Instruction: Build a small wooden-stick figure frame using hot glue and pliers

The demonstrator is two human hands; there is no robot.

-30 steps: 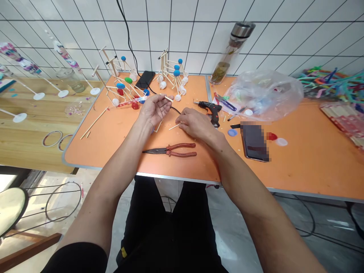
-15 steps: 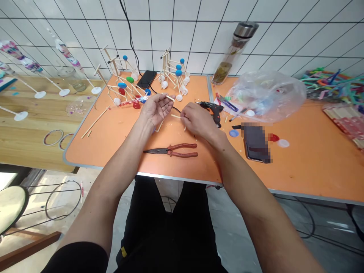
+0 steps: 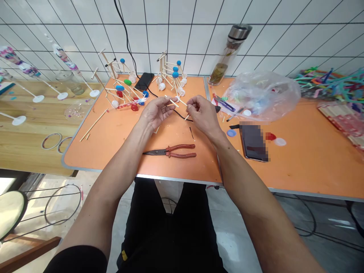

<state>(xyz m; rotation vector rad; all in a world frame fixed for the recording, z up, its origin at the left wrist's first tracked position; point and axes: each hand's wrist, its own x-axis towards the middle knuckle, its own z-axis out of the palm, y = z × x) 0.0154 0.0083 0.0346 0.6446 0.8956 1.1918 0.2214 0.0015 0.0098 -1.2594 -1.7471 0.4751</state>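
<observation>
orange table [image 3: 113, 140] below a white tiled wall is sitting under both hands, left hand [image 3: 155, 112] lying palm up, half curled, gripping a short wooden stick [image 3: 172, 102], right hand [image 3: 203, 115] pinching a second stick [image 3: 186, 118] just beside it, red pliers [image 3: 173, 150] lying nearer the table edge.

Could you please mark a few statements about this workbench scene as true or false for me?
1. The left hand holds a short wooden stick. True.
2. The right hand grips the pliers. False: it pinches a second stick; the pliers lie untouched on the orange table.
3. A phone lies right of the right hand. True.
4. The glass bottle lies flat on the table. False: it stands by the tiled wall.
</observation>
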